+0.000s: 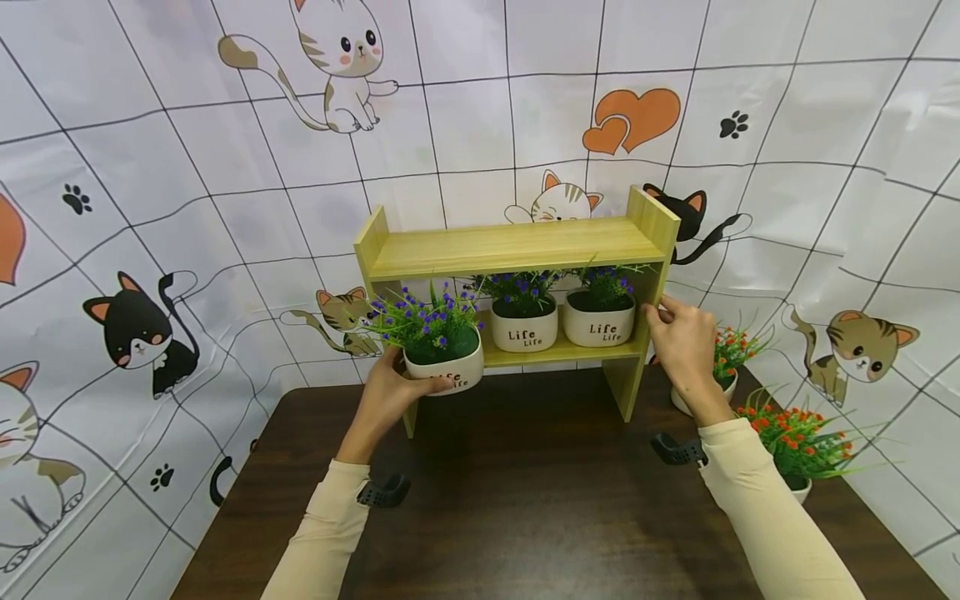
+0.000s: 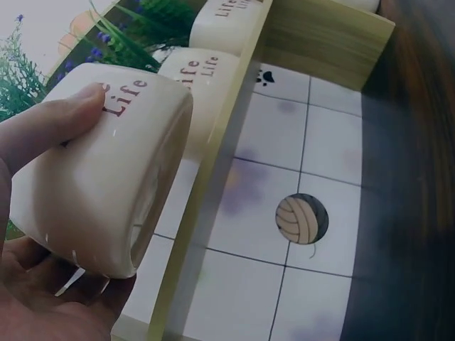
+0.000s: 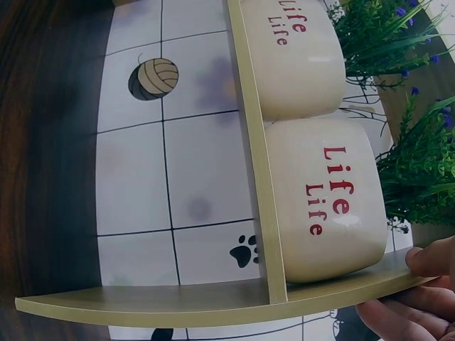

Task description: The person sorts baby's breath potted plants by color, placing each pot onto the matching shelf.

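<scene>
The left hand (image 1: 384,398) has its fingers around a white flower pot (image 1: 459,368), at the shelf's (image 1: 510,247) near left. The right hand's (image 1: 684,343) fingers pinch the shelf's right side.

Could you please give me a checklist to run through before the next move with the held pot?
1. Left hand gripping the held pot: ok.
2. Right hand holding the right side panel: ok.
3. Two shelved pots upright on the lower board: ok.
4. The held pot clear of the left side panel: cannot tell, they overlap in the head view.
5. Room left of the shelved pots: cannot tell, the held pot hides part.
</scene>
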